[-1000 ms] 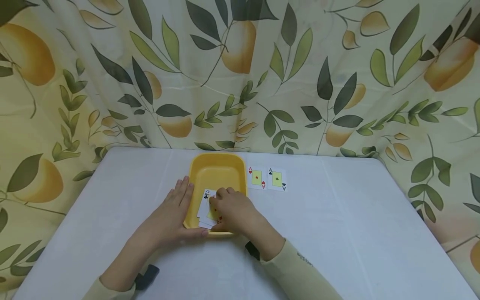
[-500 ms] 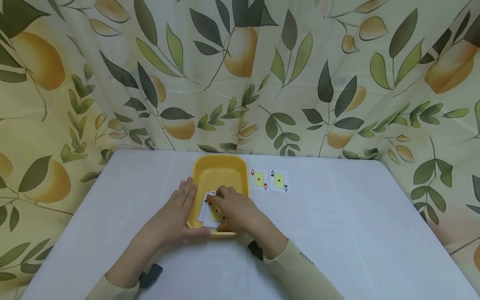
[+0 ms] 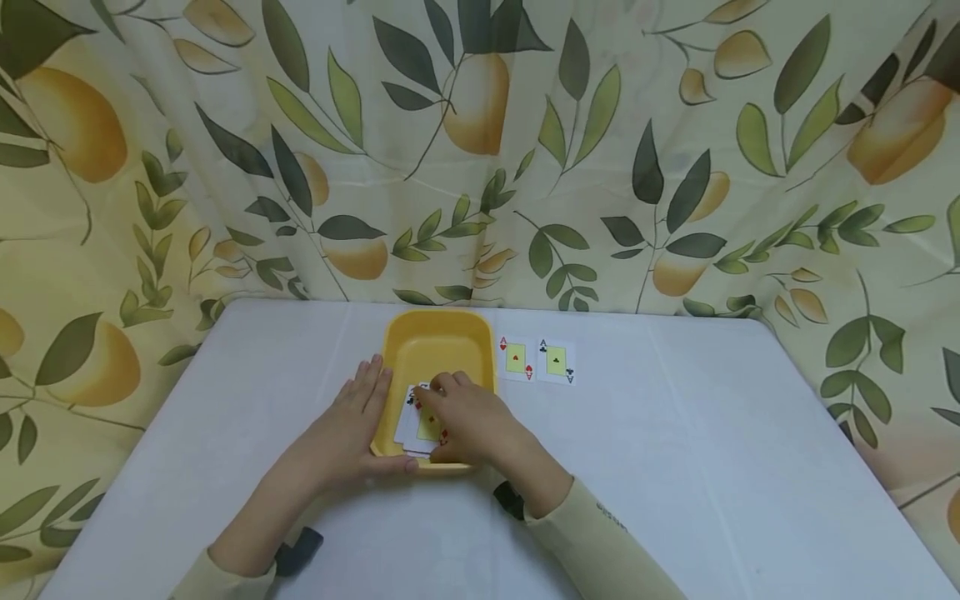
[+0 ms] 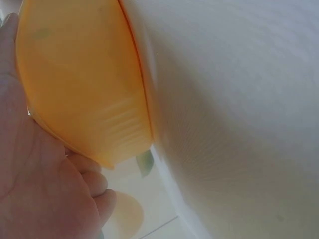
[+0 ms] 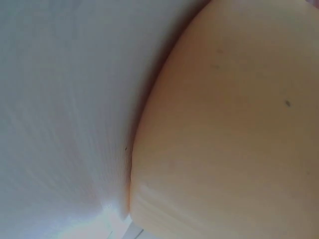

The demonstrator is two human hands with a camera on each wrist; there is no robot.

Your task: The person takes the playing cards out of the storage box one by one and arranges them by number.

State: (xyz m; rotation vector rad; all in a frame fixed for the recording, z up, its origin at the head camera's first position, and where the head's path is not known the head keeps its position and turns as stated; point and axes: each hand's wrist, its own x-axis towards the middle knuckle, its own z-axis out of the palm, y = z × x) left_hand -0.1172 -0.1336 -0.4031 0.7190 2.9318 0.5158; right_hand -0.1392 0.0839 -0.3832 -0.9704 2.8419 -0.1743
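Observation:
A yellow tray (image 3: 438, 314) stands on the table with several overlapping playing cards (image 3: 408, 432) in its near part. On top shows a card with red diamond marks, partly hidden by my right hand (image 3: 480, 421). That hand reaches in over the near right rim, fingers bent, pinching a card. My left hand (image 3: 341, 421) rests along the tray's left rim, fingers straight and thumb along the near edge. In the left wrist view the left palm (image 4: 45, 184) lies against the tray wall (image 4: 79, 74). The right wrist view shows just the tray's outer wall (image 5: 224, 129) and tablecloth.
Right of the tray, an ace of hearts (image 3: 515, 358) and an ace of clubs (image 3: 556, 360) lie face up side by side. A white cloth (image 3: 675, 467) covers the table. Behind it hangs a curtain (image 3: 570, 167) with fruit and leaf print.
The black club card in the tray is now more covered by the cards over it. The right fingers shift slightly on the pile. The left hand keeps its place on the tray.

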